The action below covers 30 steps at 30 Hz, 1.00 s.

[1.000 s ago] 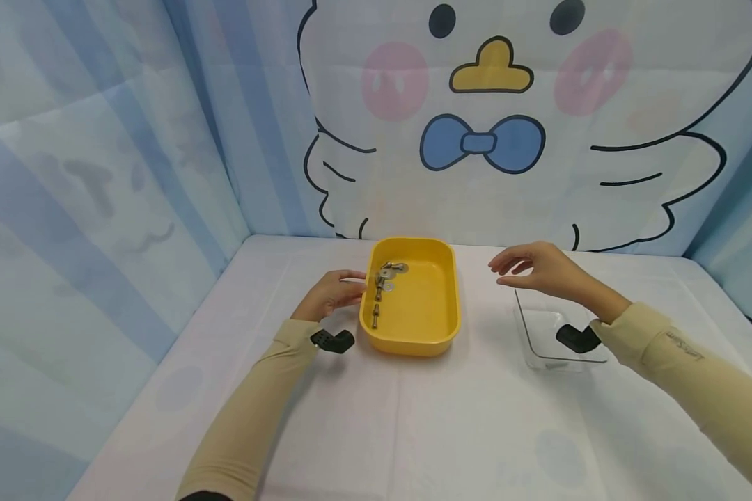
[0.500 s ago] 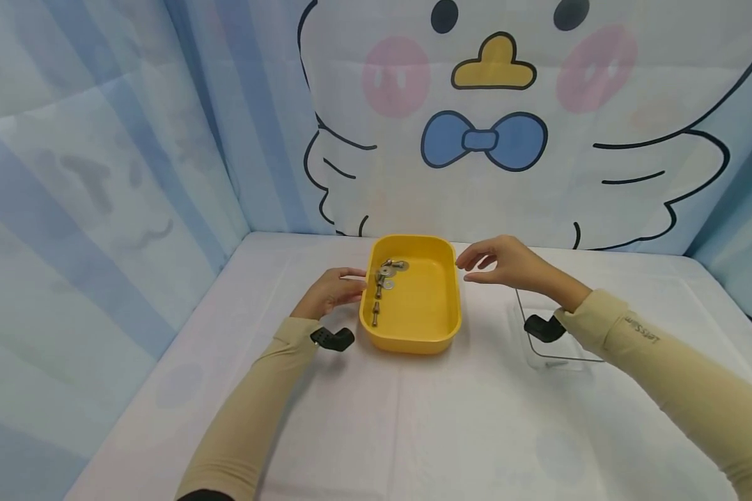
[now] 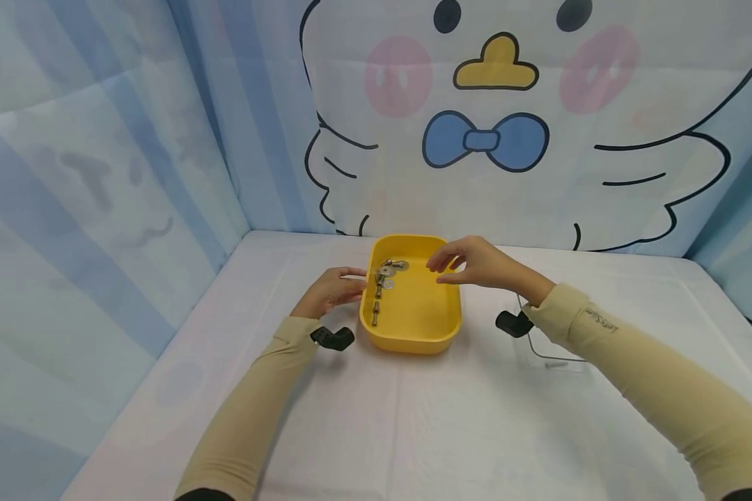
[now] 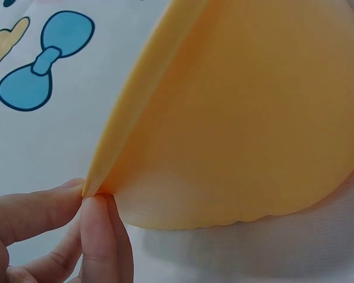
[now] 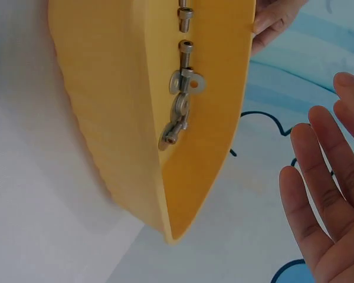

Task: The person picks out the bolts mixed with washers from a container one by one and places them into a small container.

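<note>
A yellow plastic tray (image 3: 416, 342) stands on the table. Several metal socket-head screws (image 3: 376, 314) and flat washers (image 3: 388, 284) lie in a line along its left side. My left hand (image 3: 332, 292) pinches the tray's left rim; in the left wrist view, thumb and fingers lie on either side of the rim. Over the right part of the tray hovers my right hand (image 3: 476, 263), fingers apart and relaxed, holding nothing. The right wrist view shows its spread fingers (image 5: 310, 206) apart from the tray, with the screws (image 5: 186, 53) and washers (image 5: 194, 84) inside.
A clear rectangular box (image 3: 560, 363) stands to the right on the white tablecloth (image 3: 451, 431), partly hidden by my right forearm. A small grey piece shows at its near edge. Behind the table hangs a printed curtain (image 3: 476, 198).
My right hand has moved left, from above the clear box to over the right side of the yellow tray. The left hand stays at the tray's rim, and the screws have not moved.
</note>
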Each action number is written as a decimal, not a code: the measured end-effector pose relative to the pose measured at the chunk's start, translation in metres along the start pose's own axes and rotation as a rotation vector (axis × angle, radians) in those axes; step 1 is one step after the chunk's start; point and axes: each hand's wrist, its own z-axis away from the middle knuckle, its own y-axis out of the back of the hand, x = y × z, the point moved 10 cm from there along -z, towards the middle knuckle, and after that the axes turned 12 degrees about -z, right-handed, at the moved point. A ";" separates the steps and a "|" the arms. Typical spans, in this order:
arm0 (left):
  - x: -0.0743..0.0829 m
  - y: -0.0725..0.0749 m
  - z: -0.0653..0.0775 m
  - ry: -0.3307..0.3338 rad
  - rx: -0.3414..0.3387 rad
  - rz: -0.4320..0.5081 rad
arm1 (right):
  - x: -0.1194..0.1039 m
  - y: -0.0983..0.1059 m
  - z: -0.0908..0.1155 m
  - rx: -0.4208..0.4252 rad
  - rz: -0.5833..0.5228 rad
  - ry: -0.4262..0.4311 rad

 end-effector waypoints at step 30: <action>0.000 0.001 0.000 0.019 0.006 -0.021 | 0.006 -0.072 -0.058 -0.192 -0.111 -0.031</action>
